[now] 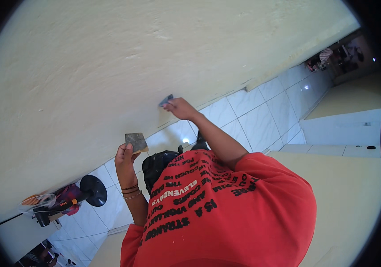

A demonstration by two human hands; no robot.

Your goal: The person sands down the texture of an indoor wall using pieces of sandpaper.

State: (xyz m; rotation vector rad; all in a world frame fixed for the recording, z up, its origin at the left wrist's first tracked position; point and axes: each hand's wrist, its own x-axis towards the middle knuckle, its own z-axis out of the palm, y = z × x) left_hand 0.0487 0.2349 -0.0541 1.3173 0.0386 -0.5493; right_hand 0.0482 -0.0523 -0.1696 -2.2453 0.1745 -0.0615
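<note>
My left hand (124,156) is closed on a flat, square grey plate (136,141), thumb on its face. A tan edge shows along its lower side; its exact kind is unclear. Farther ahead and to the right, my right hand (181,108) grips a small bluish-grey flat blade (167,99), like a putty knife, with its handle hidden in the fingers. The blade is at the cream wall (110,66), apparently touching it. Shallow marks and rough spots show on the wall's surface.
White marbled floor tiles (257,129) run along the wall's base. To the left stand a fan (39,201) and a round black base (93,190) beside coloured items. A dark doorway area with clutter (326,58) lies at the far right; a dark bag (159,167) hangs at my front.
</note>
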